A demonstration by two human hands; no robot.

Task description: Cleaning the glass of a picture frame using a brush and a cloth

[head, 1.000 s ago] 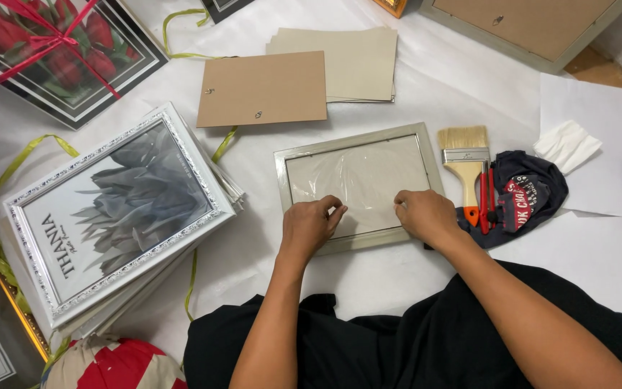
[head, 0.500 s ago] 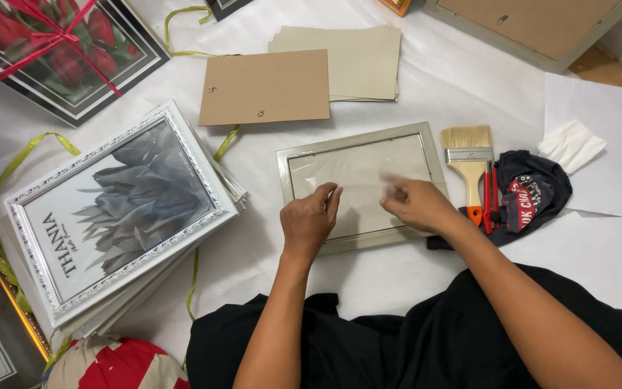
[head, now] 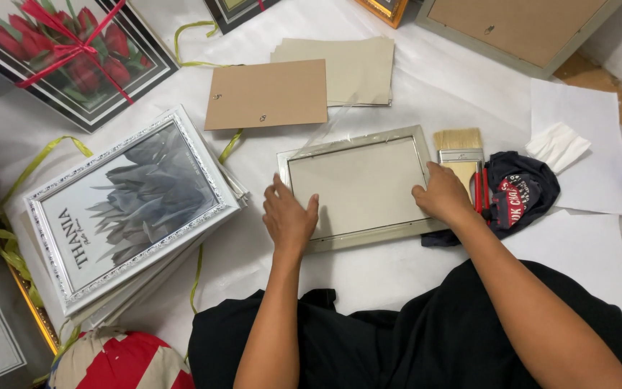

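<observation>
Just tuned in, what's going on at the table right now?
A person sits over a silver picture frame lying flat on the white-covered table. The left hand presses its lower left edge, and the right hand rests on its right edge. A paintbrush and dark cloth lie right of it, with a brown backing board above.
</observation>
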